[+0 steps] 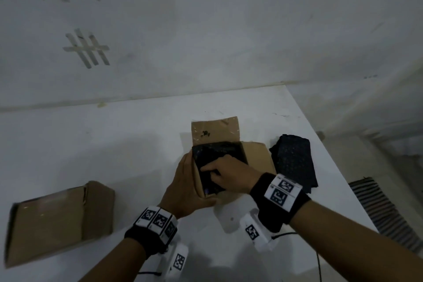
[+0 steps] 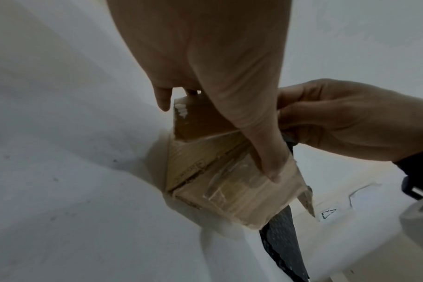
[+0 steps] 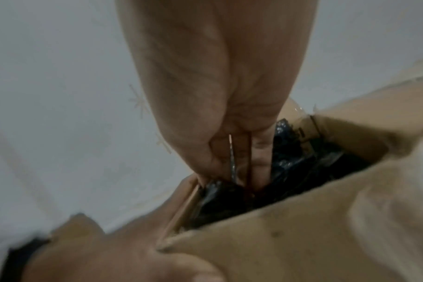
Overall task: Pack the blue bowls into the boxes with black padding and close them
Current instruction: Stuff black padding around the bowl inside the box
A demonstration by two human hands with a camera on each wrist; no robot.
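An open cardboard box (image 1: 256, 155) stands mid-table with its far flap (image 1: 215, 130) up and black padding (image 1: 217, 152) lining the inside. My left hand (image 1: 196, 178) grips the box's left near corner; in the left wrist view the thumb (image 2: 268, 164) lies down its taped side (image 2: 217, 181). My right hand (image 1: 209, 174) reaches into the opening, and its fingers (image 3: 217, 152) pinch a thin edge of the black padding (image 3: 302, 171). No blue bowl shows in any view; the box's depth is hidden.
A stack of spare black padding sheets (image 1: 295, 162) lies just right of the box. A second cardboard box (image 1: 57, 220) lies at the near left. The table's right edge (image 1: 343, 167) runs close by, with a striped mat (image 1: 380, 210) beyond it.
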